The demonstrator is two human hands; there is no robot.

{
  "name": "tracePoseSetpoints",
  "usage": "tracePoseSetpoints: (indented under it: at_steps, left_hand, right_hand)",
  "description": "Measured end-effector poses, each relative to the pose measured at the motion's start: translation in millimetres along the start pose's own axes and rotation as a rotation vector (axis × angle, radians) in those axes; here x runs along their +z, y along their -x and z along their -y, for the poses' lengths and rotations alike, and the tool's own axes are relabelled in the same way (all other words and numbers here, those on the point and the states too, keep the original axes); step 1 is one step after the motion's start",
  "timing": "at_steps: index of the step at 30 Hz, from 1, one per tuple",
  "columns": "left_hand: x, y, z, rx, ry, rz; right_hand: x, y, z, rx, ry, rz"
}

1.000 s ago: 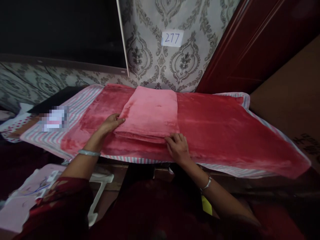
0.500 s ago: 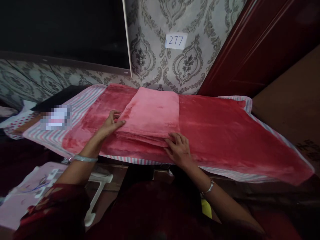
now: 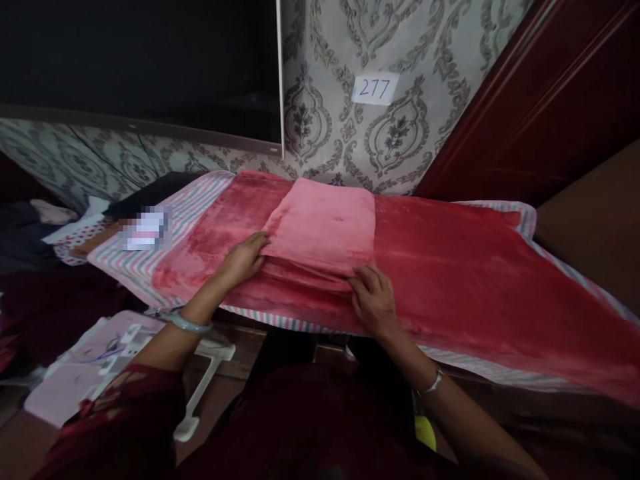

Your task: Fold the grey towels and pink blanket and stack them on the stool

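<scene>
A folded pink fleece cloth (image 3: 327, 223) lies in a stack on a red fleece blanket (image 3: 450, 260) spread over the table. My left hand (image 3: 243, 258) grips the stack's left edge, its fingers tucked under the top layers. At the near right corner of the stack my right hand (image 3: 374, 300) rests palm down, fingers pressed together on the folded edge. Both wrists wear bangles.
A striped cloth (image 3: 165, 230) lies under the blanket and shows at the table's left end and front edge. A patterned wall with a paper label "277" (image 3: 375, 88) stands behind. A dark red door (image 3: 540, 107) is at the right. A pink bag and white plastic frame (image 3: 100, 353) sit low left.
The view has shifted left, so the table sits further right in frame. My left hand's fingers have slid under the stack's left edge. My right hand stays at the near corner.
</scene>
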State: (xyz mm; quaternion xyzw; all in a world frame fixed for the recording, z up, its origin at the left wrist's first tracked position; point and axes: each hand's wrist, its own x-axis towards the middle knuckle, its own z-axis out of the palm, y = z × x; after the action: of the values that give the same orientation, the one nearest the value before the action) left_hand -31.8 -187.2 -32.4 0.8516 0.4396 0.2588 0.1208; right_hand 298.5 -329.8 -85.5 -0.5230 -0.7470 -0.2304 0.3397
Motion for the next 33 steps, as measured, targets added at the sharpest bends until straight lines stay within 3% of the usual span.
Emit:
tracePoseSetpoints:
  at_steps: [6,11,13,17,20,24,29,33]
  left_hand:
    - [5.1,10,-1,0.029,0.077,-0.004]
    - [-2.0,19,5,-0.035,0.336,0.000]
    - [-7.3,21,6,-0.131,0.519,-0.016]
    - [-13.5,15,2,-0.506,0.883,-0.089]
    - [-14.1,5,-4,-0.685,0.906,-0.098]
    - [-14.4,-5,-10,-0.749,0.863,-0.079]
    - [-14.8,-12,-11,-0.746,1.133,-0.087]
    - [-16.1,-23,-24,-0.668,1.258,-0.176]
  right_hand:
    - [1,13,-7,0.024,-0.001,0.052]
    - [-2,19,-6,0.036,-0.085,0.078]
    - [-8,17,-4,0.038,-0.153,0.059]
    - [-22,7,5,0.061,-0.243,-0.025]
    - [-25,-5,17,0.056,-0.269,-0.042]
    - [-14,-29,38,0.018,-0.299,0.035]
    - [14,-73,80,0.054,-0.324,0.228]
    - [38,-106,117,0.123,-0.279,0.310]
